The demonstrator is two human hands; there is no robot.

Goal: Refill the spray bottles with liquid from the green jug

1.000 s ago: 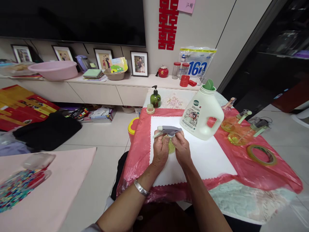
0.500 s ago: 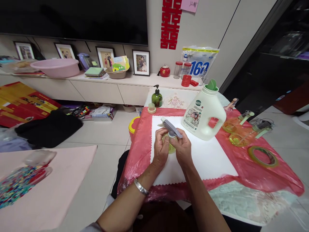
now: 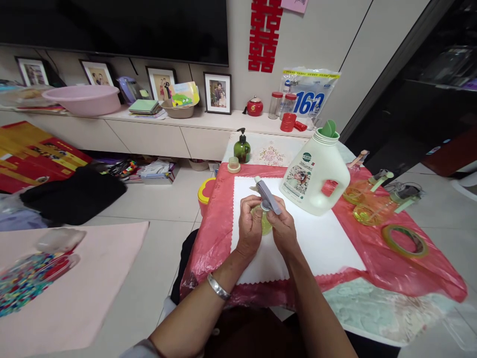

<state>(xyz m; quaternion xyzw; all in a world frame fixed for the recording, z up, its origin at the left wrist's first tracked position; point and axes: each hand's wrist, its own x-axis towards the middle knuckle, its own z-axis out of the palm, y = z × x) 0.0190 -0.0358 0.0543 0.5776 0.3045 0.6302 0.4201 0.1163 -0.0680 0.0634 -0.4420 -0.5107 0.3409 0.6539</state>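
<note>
Between my hands is a small clear spray bottle (image 3: 266,224) with yellowish liquid and a grey trigger head (image 3: 267,195). My left hand (image 3: 249,226) is closed around the bottle's left side. My right hand (image 3: 283,226) grips at the neck and the trigger head from the right. The bottle stands over a white sheet with a scalloped edge (image 3: 316,248); whether its base touches the sheet is hidden. Just beyond my right hand is a large pale green detergent jug (image 3: 316,171), its mouth uncapped with a green spout showing. A cap (image 3: 234,165) lies at the far left.
Red plastic film (image 3: 402,271) covers the table. A green pump bottle (image 3: 242,148) stands at the back. On the right are several spray bottles with yellow liquid (image 3: 367,214) and a roll of tape (image 3: 405,241). A pink surface with colourful small pieces (image 3: 26,283) lies at left.
The grey trigger head has turned on the bottle, its nozzle swinging to the right and pointing more directly away from me. Both hands stay around the bottle.
</note>
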